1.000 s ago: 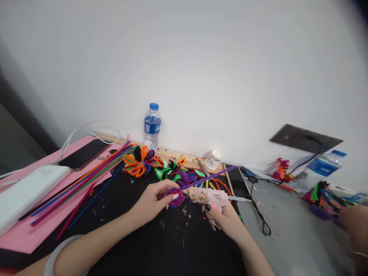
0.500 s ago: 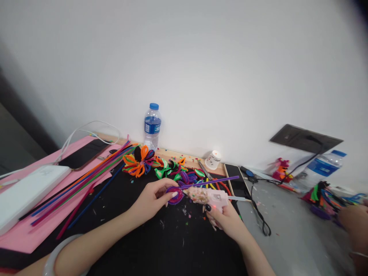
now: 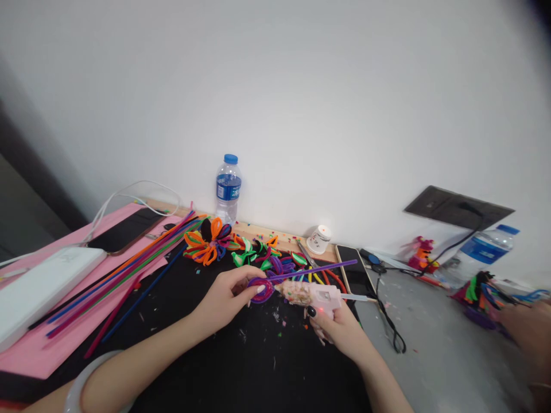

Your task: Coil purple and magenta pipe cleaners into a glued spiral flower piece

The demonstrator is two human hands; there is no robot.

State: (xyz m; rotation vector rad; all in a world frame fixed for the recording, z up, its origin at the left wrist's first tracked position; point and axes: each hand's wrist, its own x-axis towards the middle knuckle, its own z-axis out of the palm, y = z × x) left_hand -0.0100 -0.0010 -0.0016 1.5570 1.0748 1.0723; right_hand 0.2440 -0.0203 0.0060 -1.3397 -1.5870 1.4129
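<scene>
Between its thumb and fingers, my left hand point(image 3: 232, 295) pinches a coiled purple and magenta pipe cleaner point(image 3: 266, 293). A straight purple end of pipe cleaner sticks out from it to the right. My right hand point(image 3: 333, 327) is wrapped round a pale pink glue gun point(image 3: 321, 295) with a small red light on. The gun's nozzle points left, at the edge of the coil; whether it touches is too small to tell. A whitish glue stick point(image 3: 356, 297) juts from the gun's back end.
Pipe-cleaner flowers point(image 3: 210, 242) lie behind my hands, with scissors point(image 3: 306, 251) and a paper cup point(image 3: 318, 240). Loose pipe cleaners point(image 3: 124, 269) and a white power bank point(image 3: 55, 287) are at left. A bottle point(image 3: 228, 189) stands by the wall. Another person's hand point(image 3: 527, 327) is at far right.
My hands stay nearly in place; the coil and its straight purple end have shifted up very slightly. The other person's hand at right has moved a little to the left.
</scene>
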